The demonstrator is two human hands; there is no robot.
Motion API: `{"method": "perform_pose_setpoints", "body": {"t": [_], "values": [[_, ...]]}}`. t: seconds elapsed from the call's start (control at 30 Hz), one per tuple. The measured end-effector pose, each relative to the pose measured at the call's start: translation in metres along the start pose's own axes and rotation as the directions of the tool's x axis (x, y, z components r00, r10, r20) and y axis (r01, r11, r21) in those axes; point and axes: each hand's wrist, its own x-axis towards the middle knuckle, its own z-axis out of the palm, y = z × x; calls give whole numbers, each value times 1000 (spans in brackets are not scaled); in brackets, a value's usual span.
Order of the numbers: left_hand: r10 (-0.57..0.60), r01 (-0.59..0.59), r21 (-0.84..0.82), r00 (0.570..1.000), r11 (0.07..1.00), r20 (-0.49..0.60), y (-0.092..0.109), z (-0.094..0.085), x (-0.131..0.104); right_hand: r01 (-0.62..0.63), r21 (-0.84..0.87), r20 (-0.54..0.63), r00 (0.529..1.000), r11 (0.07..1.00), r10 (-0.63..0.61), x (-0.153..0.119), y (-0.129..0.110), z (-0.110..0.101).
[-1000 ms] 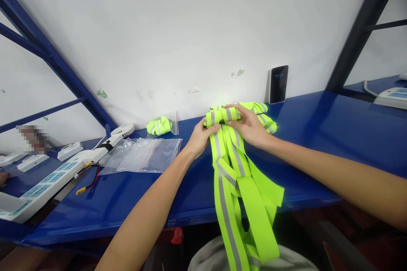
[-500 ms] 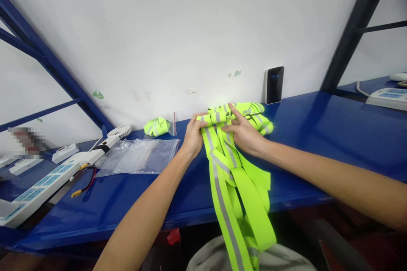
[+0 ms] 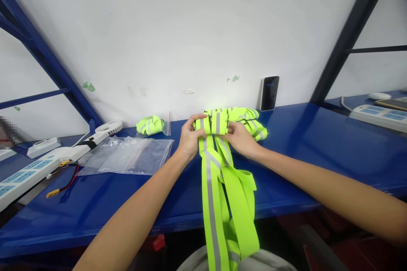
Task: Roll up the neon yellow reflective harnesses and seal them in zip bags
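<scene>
A fluorescent yellow reflective strap (image 3: 212,186) with grey stripes is gathered into a folded bundle at the table's back, and its long loose ends hang down over the front edge towards my lap. My left hand (image 3: 190,139) grips the bundle's left side, thumb in front and fingers over the top. At the right side, my right hand (image 3: 241,139) pinches the folded strap, its fingertips partly hidden behind the fabric. More of the same yellow reflective material (image 3: 254,125) lies crumpled just behind my right hand.
On the blue table (image 3: 292,148) lie clear zip bags (image 3: 127,156), a small yellow bundle (image 3: 150,125), a handheld fan (image 3: 110,128), a power strip (image 3: 28,173) and a red-black cable (image 3: 71,180). A black-faced device (image 3: 269,93) leans against the wall.
My right hand's raised fingers have come down and closed on the folded strap. The bundle between my hands looks more compact and upright. The camera view has shifted slightly.
</scene>
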Motion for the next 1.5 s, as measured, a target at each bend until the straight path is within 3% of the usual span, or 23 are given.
{"method": "perform_pose_setpoints", "body": {"t": [0.13, 0.23, 0.33, 0.47, 0.6, 0.73, 0.83, 0.93, 1.17, 1.33, 1.5], "values": [[-20, 18, -14, 994, 1000, -111, 3, 0, -1, 37, 55, 160, 986, 998, -45, -6, -4, 2], [53, -36, 117, 988, 993, -142, 4, -1, 0, -47, 96, 148, 989, 994, 32, -7, -3, 4], [136, -121, 235, 989, 965, -49, 4, -1, 0, -158, 163, 63, 987, 974, 149, -5, 2, 5], [159, -169, 266, 986, 949, 59, 3, 1, -3, -148, 199, 60, 988, 969, 139, 1, 10, 0], [93, -112, 230, 991, 967, 92, 7, 3, -7, -40, 81, 82, 996, 996, 33, 6, 10, -8], [73, -71, 184, 997, 980, -4, 9, 6, -8, 119, -86, 91, 990, 989, -111, 6, 4, -10], [52, -40, 130, 995, 991, -87, 3, 8, -6, 194, -57, 104, 977, 979, -187, 6, 3, -7], [4, 2, 64, 995, 998, -96, -4, 9, -6, 240, 7, 118, 964, 971, -239, 6, 4, -6], [-198, 196, -68, 979, 978, -36, -5, 15, -11, 319, -120, 114, 945, 940, -307, 5, -1, -15], [-245, 246, -171, 969, 954, 22, 3, 13, -9, 303, -81, 138, 947, 949, -291, 10, 3, -17], [-257, 263, -49, 961, 964, 105, 3, 4, -7, 236, 42, 66, 969, 971, -239, 14, 3, -17]]}}
